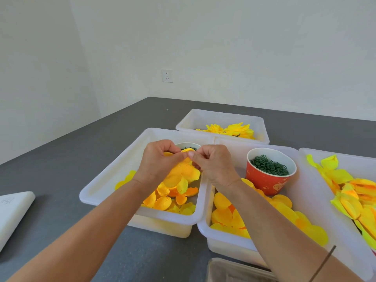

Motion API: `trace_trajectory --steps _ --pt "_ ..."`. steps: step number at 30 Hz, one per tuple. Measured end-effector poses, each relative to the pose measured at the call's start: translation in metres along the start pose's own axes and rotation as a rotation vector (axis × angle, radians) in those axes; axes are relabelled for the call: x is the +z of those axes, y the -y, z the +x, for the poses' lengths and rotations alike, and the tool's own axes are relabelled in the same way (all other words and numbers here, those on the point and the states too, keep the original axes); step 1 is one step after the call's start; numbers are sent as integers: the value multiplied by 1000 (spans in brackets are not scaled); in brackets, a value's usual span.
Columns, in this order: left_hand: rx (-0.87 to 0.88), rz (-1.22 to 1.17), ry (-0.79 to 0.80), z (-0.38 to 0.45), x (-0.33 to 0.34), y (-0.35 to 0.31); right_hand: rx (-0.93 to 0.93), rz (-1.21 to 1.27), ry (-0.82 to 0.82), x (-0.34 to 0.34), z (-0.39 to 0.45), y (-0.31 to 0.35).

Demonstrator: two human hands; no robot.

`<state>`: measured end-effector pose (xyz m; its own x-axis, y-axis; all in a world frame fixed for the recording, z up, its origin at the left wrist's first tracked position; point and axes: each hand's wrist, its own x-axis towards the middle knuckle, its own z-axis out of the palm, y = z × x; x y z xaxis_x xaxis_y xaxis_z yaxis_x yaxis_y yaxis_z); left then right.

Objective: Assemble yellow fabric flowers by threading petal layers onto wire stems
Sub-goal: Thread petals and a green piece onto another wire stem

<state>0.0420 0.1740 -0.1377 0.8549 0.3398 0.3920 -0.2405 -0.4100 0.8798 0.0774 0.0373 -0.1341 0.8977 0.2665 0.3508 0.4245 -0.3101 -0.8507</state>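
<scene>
We see both hands meet above the left bin [97, 188]: left hand [157, 161] and right hand [213, 161] pinch one yellow petal layer [183, 174] hanging between them, equally near.

craft workroom, probably | white bins [140, 139] | bare walls | wall socket [167, 75]

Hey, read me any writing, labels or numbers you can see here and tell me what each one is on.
White lid at left: handwritten scrawl, too blurred to read.
Red paper cup: gold printed pattern, no legible words.
Wall socket: no text visible.
Nothing else carries writing.
</scene>
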Motion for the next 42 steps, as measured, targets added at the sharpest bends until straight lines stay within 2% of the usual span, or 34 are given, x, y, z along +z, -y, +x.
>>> trace_trajectory --steps 5,11,14,16,19,24,28,30,32,35,37,39,42 --pt "-13 -112 180 -5 1 -7 -93 -142 -58 -2 2 -2" --pt "-112 -139 202 -6 1 -8 -161 -189 -94 -3 2 -4" --pt "-125 -143 131 -4 1 -8 -227 -310 -137 -5 2 -6" --pt "-109 -140 160 -3 0 -7 -270 -375 -150 -5 2 -7" --pt "-95 -152 249 -4 0 -5 -325 -369 -157 -6 1 -7" --pt "-169 -133 227 -1 -1 -4 -454 -377 -116 -5 0 -5" --pt "-226 -135 311 -2 0 -5 -583 -357 -84 -3 -5 3" --pt "-283 -151 327 -1 -1 -6 -591 -325 -68 -2 -6 6" --pt "-360 -154 249 2 -3 -4 -547 -304 -18 2 -7 8" --pt "-492 -114 39 9 -5 1 -499 -283 69 6 -9 7" --pt "-615 -217 -61 12 -7 2 -492 -228 102 6 -10 8" --pt "-732 -328 -121 17 -11 6 -470 -140 86 4 -10 7" --pt "-791 -267 -221 21 -14 11 -423 -48 24 4 -8 6"
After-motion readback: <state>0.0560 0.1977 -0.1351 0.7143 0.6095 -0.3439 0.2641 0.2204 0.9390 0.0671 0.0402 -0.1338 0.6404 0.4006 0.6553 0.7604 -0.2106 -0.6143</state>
